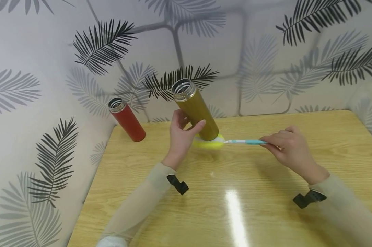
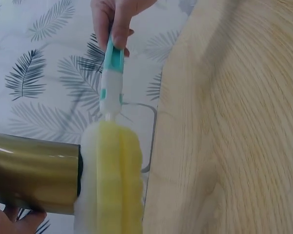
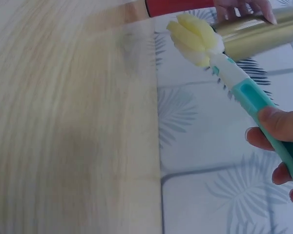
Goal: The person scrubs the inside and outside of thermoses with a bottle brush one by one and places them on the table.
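My left hand (image 1: 183, 135) grips a gold thermos flask (image 1: 201, 115) around its lower body, its uncapped steel mouth uppermost and leaning left. Against the flask's base lies the yellow and white sponge head of a bottle brush (image 2: 118, 180), held above the table. My right hand (image 1: 286, 147) pinches the end of the brush's white and turquoise handle (image 1: 246, 141), which runs level toward the flask. In the right wrist view the sponge (image 3: 193, 39) meets the flask's bottom, with the left hand's fingers (image 3: 241, 9) behind.
A red thermos flask (image 1: 128, 120), also without a lid, stands at the far left of the wooden table (image 1: 266, 206). Behind the table's back edge rises a wall (image 1: 210, 51) with a dark and grey leaf pattern. Black camera bands sit on both wrists.
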Demonstrator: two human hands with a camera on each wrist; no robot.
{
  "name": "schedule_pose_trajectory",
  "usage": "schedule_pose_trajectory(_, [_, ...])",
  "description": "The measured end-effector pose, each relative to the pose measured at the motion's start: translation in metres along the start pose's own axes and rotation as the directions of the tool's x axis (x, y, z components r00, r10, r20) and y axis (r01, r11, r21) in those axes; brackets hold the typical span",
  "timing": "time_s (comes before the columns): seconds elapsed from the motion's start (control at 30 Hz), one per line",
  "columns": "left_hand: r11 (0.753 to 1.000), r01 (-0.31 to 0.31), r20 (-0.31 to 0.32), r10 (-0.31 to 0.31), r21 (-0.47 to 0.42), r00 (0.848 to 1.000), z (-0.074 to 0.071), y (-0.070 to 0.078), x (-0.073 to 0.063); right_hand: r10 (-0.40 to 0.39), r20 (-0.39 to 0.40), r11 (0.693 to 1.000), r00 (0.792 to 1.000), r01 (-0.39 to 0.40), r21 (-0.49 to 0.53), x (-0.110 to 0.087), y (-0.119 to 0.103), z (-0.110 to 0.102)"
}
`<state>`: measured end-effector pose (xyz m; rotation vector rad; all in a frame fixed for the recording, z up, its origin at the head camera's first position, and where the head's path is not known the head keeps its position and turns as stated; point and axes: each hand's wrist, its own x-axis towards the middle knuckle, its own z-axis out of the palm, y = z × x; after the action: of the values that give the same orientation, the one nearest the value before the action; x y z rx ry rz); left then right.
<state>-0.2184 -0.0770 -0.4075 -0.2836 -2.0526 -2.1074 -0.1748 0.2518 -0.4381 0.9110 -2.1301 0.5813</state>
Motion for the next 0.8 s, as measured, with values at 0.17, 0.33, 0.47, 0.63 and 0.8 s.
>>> schedule_pose_trajectory(0.17, [1.0, 0.011, -0.031, -0.01, 0.001, 0.999, -0.012, -0.005, 0.004, -0.054, -0.005, 0.995, 0.999, 0.054, -0.083, -0.002, 0.007, -0.018])
schedule_pose_trajectory(0.33, [0.997, 0.044, -0.076, -0.039, 0.07, 0.996, -0.04, -0.018, 0.008, -0.038, 0.03, 0.993, 0.999, 0.041, -0.109, -0.013, 0.012, -0.028])
schedule_pose_trajectory(0.47, [0.988, 0.107, -0.159, -0.087, 0.116, 0.983, -0.068, -0.03, 0.01, 0.009, 0.045, 0.993, 0.999, -0.003, -0.121, -0.027, 0.016, -0.035])
schedule_pose_trajectory(0.63, [0.979, 0.151, -0.247, -0.113, 0.14, 0.962, -0.097, -0.044, 0.016, 0.076, 0.087, 0.987, 0.993, -0.063, -0.151, -0.043, 0.022, -0.047])
schedule_pose_trajectory(0.8, [0.976, 0.162, -0.29, -0.113, 0.148, 0.95, -0.116, -0.054, 0.024, 0.11, 0.112, 0.98, 0.988, -0.089, -0.178, -0.055, 0.024, -0.054])
